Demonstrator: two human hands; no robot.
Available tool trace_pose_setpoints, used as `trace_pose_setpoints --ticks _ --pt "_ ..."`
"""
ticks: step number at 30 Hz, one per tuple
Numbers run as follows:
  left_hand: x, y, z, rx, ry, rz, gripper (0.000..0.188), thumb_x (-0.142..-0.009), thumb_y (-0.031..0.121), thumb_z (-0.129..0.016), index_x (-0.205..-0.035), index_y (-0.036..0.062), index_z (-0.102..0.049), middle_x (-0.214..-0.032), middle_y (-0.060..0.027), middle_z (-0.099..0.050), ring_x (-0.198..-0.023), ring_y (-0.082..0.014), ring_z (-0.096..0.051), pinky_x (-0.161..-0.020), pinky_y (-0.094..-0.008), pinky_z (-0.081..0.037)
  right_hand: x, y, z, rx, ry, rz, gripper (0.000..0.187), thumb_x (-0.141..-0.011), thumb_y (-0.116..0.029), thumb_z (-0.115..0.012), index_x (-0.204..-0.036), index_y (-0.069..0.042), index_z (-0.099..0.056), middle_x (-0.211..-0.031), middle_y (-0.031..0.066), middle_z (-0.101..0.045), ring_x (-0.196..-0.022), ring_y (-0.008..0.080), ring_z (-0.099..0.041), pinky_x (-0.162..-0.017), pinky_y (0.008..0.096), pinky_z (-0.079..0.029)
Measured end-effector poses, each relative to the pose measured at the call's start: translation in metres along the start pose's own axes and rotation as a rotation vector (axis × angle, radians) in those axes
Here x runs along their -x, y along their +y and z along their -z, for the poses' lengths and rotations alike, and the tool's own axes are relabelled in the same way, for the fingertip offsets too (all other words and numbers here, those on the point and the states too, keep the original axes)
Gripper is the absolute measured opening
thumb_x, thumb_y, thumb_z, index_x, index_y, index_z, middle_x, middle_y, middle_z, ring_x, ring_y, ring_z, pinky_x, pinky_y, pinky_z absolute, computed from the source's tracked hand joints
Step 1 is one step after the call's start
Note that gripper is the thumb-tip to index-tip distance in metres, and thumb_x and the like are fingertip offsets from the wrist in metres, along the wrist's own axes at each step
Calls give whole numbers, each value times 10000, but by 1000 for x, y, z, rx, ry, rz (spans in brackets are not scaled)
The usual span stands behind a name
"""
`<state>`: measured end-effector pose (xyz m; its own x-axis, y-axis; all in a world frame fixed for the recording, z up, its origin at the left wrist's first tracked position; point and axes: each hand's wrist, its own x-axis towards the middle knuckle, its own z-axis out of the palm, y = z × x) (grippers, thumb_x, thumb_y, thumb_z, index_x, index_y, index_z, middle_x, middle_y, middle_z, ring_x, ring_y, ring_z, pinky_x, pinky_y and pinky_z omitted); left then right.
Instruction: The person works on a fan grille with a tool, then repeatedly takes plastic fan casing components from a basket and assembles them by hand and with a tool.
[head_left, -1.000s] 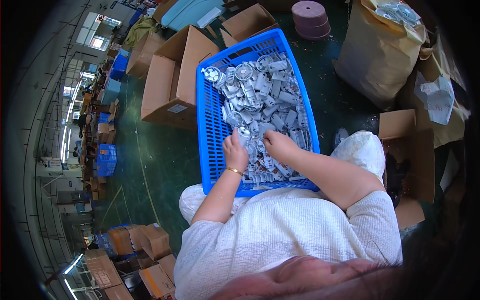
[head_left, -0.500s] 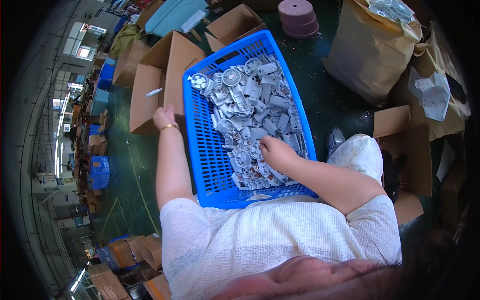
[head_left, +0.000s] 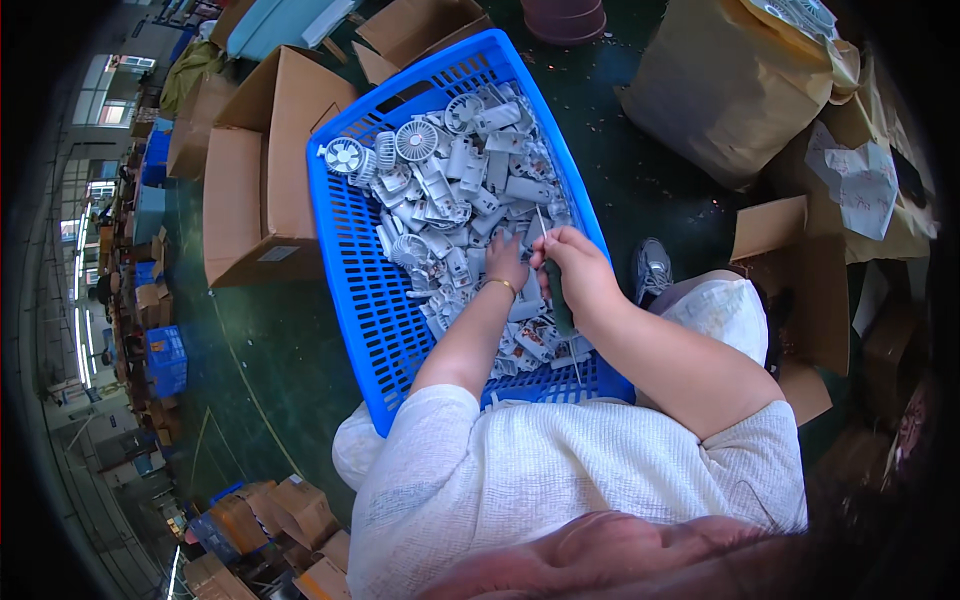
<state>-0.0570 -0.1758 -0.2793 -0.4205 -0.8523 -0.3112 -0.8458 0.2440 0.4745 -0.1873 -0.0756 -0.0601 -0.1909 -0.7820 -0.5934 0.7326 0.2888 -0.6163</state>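
A blue plastic basket (head_left: 352, 330) leans in front of me, heaped with grey-white plastic housings (head_left: 480, 165) and small round fan heads (head_left: 416, 141). My left hand (head_left: 507, 262), a gold bracelet at its wrist, reaches into the heap with fingers spread on the parts. Close to its right, my right hand (head_left: 580, 265) is closed on a screwdriver-like tool (head_left: 559, 305) with a dark green handle. A thin metal shaft points up past the fingers, and another thin rod shows below the handle. Whether the left fingertips grip a part cannot be made out.
An open cardboard box (head_left: 238, 185) stands against the basket's left side. A large brown paper sack (head_left: 725, 90) stands at the far right, with another open carton (head_left: 825, 300) nearer. A reddish-brown tub (head_left: 565, 20) sits at the back.
My left hand has come from beside the cardboard box into the basket. A small white piece seen in midair over the box is gone from view. The tool in my right hand now shows.
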Motion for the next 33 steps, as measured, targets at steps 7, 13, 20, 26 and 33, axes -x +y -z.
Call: trace_pose_setpoints --ticks 7,13,20,26,33 --pt "-18 0 9 -386 -264 -166 341 -783 201 -519 -1115 127 -520 -1337 -101 -342 -1098 -338 -448 -876 -438 -407 7 6 -3 -2 -57 -124 108 -889 -134 -405 -875 -69 -491 -720 21 -519 -582 107 -475 -515 240 -396" --pt "-6 -32 13 -468 -178 -233 206 -778 188 -533 -918 41 -567 -1036 -143 -518 -836 -321 -581 -704 -407 -489 4 16 0 14 -59 -169 107 -887 -135 -410 -872 -72 -495 -721 18 -520 -581 100 -478 -505 237 -393" --pt "62 -11 66 64 485 -347 334 -708 45 -619 -1007 35 -470 -1030 -165 -473 -924 -362 -509 -788 -408 -435 7 34 1 112 -97 -177 101 -880 -141 -410 -859 -84 -491 -721 16 -524 -559 103 -466 -476 244 -384" --pt "121 33 117 596 432 -203 581 -752 -121 -523 -1283 9 -327 -1247 -122 -399 -1002 -183 -531 -723 -238 -493 1 57 2 362 -139 14 120 -866 -149 -429 -847 -63 -511 -701 31 -539 -540 106 -472 -449 256 -391" --pt "169 73 138 1289 5 129 431 -761 -72 -453 -1180 16 -402 -1072 -108 -508 -917 -211 -568 -725 -352 -542 9 59 1 733 -116 432 180 -858 -178 -465 -928 -23 -523 -784 155 -562 -690 286 -585 -552 370 -477"
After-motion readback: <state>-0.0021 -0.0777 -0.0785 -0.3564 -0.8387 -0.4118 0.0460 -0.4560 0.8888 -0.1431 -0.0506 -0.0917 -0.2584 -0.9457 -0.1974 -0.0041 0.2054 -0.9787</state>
